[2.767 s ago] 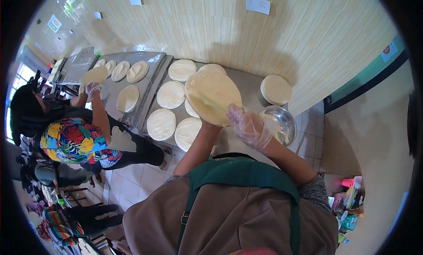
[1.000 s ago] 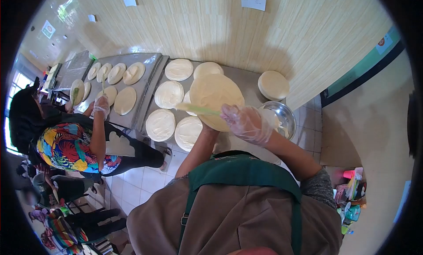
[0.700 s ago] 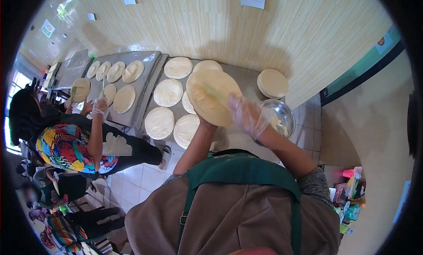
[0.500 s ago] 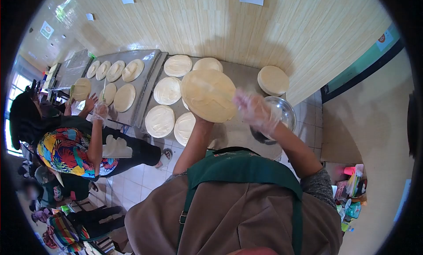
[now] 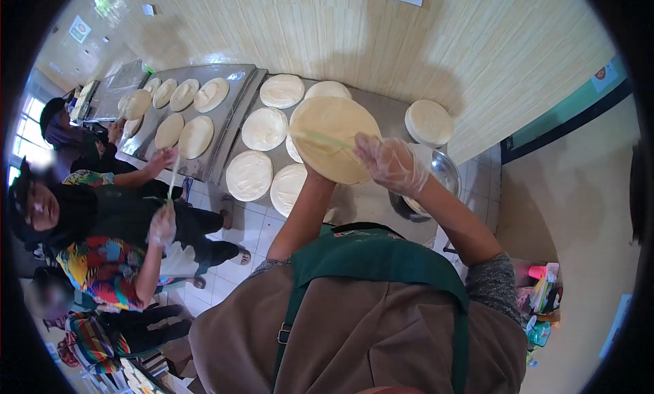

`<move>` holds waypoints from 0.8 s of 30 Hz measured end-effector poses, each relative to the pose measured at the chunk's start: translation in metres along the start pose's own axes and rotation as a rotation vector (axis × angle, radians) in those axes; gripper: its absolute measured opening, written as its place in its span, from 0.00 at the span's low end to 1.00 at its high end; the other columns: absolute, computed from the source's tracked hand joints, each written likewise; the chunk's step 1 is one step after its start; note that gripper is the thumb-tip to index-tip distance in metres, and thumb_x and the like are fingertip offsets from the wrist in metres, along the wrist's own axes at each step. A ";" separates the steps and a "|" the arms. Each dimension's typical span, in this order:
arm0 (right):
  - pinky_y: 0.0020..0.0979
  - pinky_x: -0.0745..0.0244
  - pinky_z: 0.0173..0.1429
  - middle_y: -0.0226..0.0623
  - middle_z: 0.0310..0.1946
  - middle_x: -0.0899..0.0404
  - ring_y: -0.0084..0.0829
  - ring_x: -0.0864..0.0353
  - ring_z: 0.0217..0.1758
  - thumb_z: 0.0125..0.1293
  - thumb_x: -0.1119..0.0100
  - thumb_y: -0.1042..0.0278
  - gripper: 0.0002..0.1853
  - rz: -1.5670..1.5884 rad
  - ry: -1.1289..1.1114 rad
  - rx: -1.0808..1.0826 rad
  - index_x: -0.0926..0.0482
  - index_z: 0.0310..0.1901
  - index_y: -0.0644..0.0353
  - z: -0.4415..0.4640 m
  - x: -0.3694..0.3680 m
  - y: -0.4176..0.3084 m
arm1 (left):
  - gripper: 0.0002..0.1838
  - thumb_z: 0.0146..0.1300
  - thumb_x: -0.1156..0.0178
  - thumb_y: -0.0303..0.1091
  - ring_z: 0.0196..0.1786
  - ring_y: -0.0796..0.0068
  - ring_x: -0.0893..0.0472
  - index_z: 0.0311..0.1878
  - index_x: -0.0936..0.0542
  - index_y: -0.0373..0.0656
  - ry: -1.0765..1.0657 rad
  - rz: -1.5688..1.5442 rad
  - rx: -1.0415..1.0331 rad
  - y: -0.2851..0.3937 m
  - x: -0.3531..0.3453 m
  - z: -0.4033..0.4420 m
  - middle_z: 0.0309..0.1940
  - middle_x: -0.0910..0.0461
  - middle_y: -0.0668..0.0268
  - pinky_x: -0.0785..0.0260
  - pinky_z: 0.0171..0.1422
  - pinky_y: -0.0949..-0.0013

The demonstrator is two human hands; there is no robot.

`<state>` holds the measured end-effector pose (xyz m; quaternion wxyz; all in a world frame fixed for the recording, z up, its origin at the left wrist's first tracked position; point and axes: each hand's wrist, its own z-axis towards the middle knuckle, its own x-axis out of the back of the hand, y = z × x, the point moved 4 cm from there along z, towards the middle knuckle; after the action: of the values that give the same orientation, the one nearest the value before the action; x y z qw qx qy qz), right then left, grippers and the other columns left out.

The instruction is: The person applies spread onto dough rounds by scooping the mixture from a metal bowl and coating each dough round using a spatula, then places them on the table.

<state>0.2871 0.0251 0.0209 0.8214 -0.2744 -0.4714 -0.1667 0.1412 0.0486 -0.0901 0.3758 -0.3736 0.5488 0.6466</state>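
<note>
A round, flat cake layer [image 5: 334, 164] is held up in front of me over the steel table. My left hand [image 5: 319, 176] supports it from below, its fingers hidden by the layer. In a clear plastic glove, my right hand [image 5: 398, 166] is closed at the layer's right side. It grips a pale green spatula [image 5: 319, 136], whose blurred blade lies across the top. Several similar cream-coated layers [image 5: 264, 129] rest on the table to the left of the held one.
Beside my right wrist stands a metal bowl [image 5: 447, 174]. Behind it is a stack of plain cake layers [image 5: 429, 123] near the wall. On my left, a co-worker [image 5: 109, 217] holds a spatula by another table [image 5: 235, 81] bearing more rounds.
My right hand has moved slightly left, and the spatula blade now shows across the layer. The co-worker at left has turned and stepped back from their table.
</note>
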 end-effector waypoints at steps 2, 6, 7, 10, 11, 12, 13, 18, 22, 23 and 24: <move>0.43 0.30 0.29 0.44 0.25 0.25 0.50 0.24 0.26 0.67 0.42 0.67 0.10 0.018 -0.047 0.050 0.26 0.44 0.62 -0.021 0.009 -0.025 | 0.36 0.70 0.58 0.64 0.66 0.53 0.28 0.72 0.37 0.49 -0.142 -0.197 0.029 0.006 0.009 -0.015 0.68 0.31 0.57 0.32 0.68 0.46; 0.44 0.29 0.30 0.45 0.25 0.25 0.51 0.23 0.28 0.68 0.44 0.65 0.09 0.038 -0.223 0.088 0.28 0.43 0.61 -0.041 0.057 -0.013 | 0.35 0.70 0.55 0.61 0.66 0.52 0.28 0.71 0.36 0.48 -0.034 -0.127 0.066 0.022 0.025 -0.009 0.67 0.31 0.56 0.32 0.68 0.46; 0.44 0.30 0.30 0.46 0.26 0.24 0.52 0.23 0.28 0.68 0.44 0.65 0.09 0.024 -0.213 0.022 0.28 0.42 0.61 -0.040 0.065 0.000 | 0.34 0.70 0.54 0.60 0.66 0.53 0.28 0.71 0.36 0.48 -0.034 -0.138 0.054 0.026 0.016 -0.008 0.67 0.31 0.57 0.32 0.68 0.46; 0.45 0.30 0.28 0.49 0.26 0.24 0.53 0.22 0.29 0.68 0.44 0.66 0.08 0.033 -0.137 -0.198 0.28 0.39 0.61 -0.035 0.069 0.025 | 0.33 0.70 0.53 0.59 0.65 0.54 0.27 0.70 0.35 0.48 -0.023 -0.135 0.043 0.028 0.006 -0.010 0.66 0.30 0.57 0.31 0.67 0.46; 0.46 0.31 0.28 0.49 0.25 0.25 0.54 0.23 0.29 0.68 0.44 0.66 0.08 0.067 -0.090 -0.275 0.28 0.38 0.60 -0.032 0.058 0.034 | 0.33 0.70 0.53 0.59 0.65 0.54 0.26 0.70 0.35 0.48 -0.018 -0.128 0.043 0.025 0.004 -0.009 0.66 0.30 0.57 0.31 0.67 0.47; 0.46 0.31 0.27 0.50 0.25 0.25 0.54 0.23 0.28 0.68 0.43 0.66 0.08 0.098 -0.041 -0.349 0.28 0.37 0.60 -0.031 0.046 0.040 | 0.33 0.70 0.53 0.59 0.64 0.54 0.26 0.70 0.35 0.48 -0.009 -0.129 0.048 0.022 0.001 -0.009 0.66 0.29 0.57 0.30 0.67 0.47; 0.47 0.30 0.30 0.51 0.25 0.24 0.54 0.22 0.29 0.69 0.45 0.64 0.08 0.082 -0.048 -0.380 0.28 0.37 0.60 -0.033 0.033 0.038 | 0.33 0.70 0.53 0.59 0.64 0.54 0.25 0.70 0.35 0.48 0.000 -0.129 0.050 0.022 -0.006 -0.009 0.66 0.29 0.58 0.30 0.67 0.47; 0.47 0.33 0.29 0.50 0.21 0.27 0.56 0.24 0.27 0.69 0.45 0.64 0.07 0.187 0.158 -0.215 0.29 0.39 0.57 -0.046 0.007 -0.038 | 0.33 0.70 0.54 0.60 0.63 0.55 0.25 0.70 0.35 0.47 -0.004 -0.131 0.049 0.029 0.004 -0.002 0.66 0.29 0.58 0.29 0.66 0.48; 0.48 0.33 0.28 0.49 0.23 0.25 0.54 0.24 0.26 0.68 0.43 0.62 0.09 0.335 0.002 -0.235 0.28 0.37 0.58 -0.006 0.035 -0.016 | 0.34 0.70 0.57 0.61 0.64 0.54 0.25 0.70 0.36 0.47 -0.022 -0.162 0.072 0.026 -0.001 0.003 0.66 0.29 0.58 0.29 0.66 0.48; 0.48 0.34 0.28 0.49 0.24 0.25 0.53 0.24 0.26 0.68 0.42 0.62 0.10 0.288 0.043 -0.211 0.28 0.37 0.59 0.000 0.030 -0.005 | 0.35 0.70 0.57 0.62 0.64 0.54 0.25 0.70 0.36 0.47 -0.012 -0.167 0.078 0.022 -0.003 -0.001 0.66 0.29 0.58 0.29 0.66 0.48; 0.47 0.34 0.28 0.48 0.25 0.25 0.53 0.24 0.26 0.68 0.42 0.61 0.10 0.237 0.085 -0.184 0.28 0.37 0.59 0.008 0.027 0.004 | 0.35 0.70 0.57 0.62 0.64 0.54 0.26 0.71 0.37 0.47 -0.034 -0.192 0.085 0.021 -0.002 0.003 0.66 0.30 0.57 0.30 0.67 0.48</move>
<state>0.2972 0.0322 0.0464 0.8260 -0.3947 -0.3833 -0.1226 0.1231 0.0487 -0.0791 0.4608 -0.3969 0.5310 0.5901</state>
